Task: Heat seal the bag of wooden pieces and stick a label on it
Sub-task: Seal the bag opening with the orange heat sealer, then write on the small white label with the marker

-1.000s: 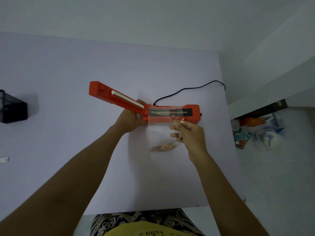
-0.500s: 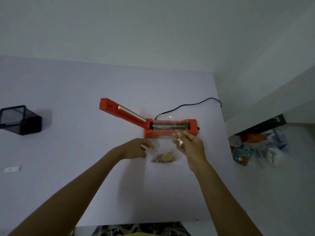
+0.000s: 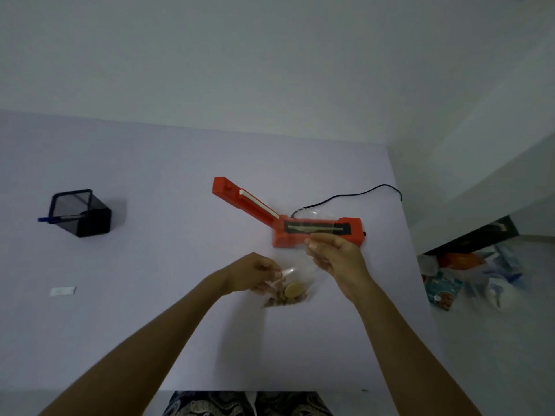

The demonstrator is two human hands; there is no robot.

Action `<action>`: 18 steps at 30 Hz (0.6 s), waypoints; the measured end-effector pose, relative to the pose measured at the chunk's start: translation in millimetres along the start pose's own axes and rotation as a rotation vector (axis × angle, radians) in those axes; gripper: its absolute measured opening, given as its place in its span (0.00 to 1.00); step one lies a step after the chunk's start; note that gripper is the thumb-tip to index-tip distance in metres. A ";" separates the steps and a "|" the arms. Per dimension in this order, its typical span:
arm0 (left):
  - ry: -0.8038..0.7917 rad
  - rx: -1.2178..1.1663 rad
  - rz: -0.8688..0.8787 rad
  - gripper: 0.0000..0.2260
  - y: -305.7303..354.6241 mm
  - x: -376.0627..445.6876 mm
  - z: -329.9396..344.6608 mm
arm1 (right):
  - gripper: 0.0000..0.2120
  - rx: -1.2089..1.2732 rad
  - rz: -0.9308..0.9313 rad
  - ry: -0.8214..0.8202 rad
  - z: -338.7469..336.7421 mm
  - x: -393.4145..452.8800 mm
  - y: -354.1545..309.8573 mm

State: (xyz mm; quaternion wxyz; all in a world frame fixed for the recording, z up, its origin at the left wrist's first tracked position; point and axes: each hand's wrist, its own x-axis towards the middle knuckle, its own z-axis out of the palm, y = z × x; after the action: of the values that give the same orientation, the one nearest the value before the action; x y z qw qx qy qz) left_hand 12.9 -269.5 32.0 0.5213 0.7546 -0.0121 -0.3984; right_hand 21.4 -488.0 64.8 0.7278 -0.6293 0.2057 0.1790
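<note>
An orange heat sealer point(image 3: 318, 232) sits on the pale table point(image 3: 156, 187) with its lid arm point(image 3: 244, 199) raised to the upper left. A clear bag point(image 3: 301, 273) lies in front of it, its open top resting across the sealing strip. Wooden pieces point(image 3: 289, 292) are bunched at the bag's near end. My right hand point(image 3: 336, 256) pinches the bag's upper right part near the sealer. My left hand point(image 3: 255, 274) pinches the bag's left side close to the wooden pieces. A small white label point(image 3: 63, 291) lies far left on the table.
A black mesh pen holder point(image 3: 81, 213) with a blue pen stands at the left. The sealer's black cord point(image 3: 351, 195) runs to the table's right edge. Cluttered packets and bags point(image 3: 468, 277) lie on the floor at right.
My left hand let go of the sealer's lid arm and came down to grip the bag's left side. The view tilted up; my right hand stayed on the bag.
</note>
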 end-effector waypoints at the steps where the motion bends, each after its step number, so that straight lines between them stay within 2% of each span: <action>1: -0.011 -0.019 -0.018 0.09 -4.5 -6.0 -2.5 | 0.13 -0.040 0.007 -0.047 2.9 -2.1 2.2; 4: -0.027 -0.060 -0.055 0.09 -25.6 -26.6 -14.2 | 0.16 -0.235 0.018 -0.171 17.3 -8.6 16.1; 6: -0.005 -0.108 -0.072 0.09 -45.2 -42.1 -27.2 | 0.15 -0.314 0.031 -0.186 33.6 -12.2 32.8; 9: 0.047 -0.183 -0.130 0.09 -79.5 -65.6 -49.2 | 0.08 -0.349 0.114 -0.161 66.5 -15.0 63.3; 13: 0.121 -0.242 -0.176 0.08 -117.3 -83.8 -83.6 | 0.05 -0.337 0.189 -0.133 118.5 -4.2 92.7; 18: 0.365 -0.288 -0.191 0.04 -141.7 -82.5 -119.8 | 0.06 -0.326 0.190 -0.012 170.7 18.6 111.4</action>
State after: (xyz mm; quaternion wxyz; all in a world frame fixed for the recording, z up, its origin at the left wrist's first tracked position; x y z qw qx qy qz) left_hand -26.2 -76.1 -15.7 0.5769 0.7296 0.2107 -0.3007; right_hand -8.0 -303.0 -17.8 0.5972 -0.7155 0.2281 0.2817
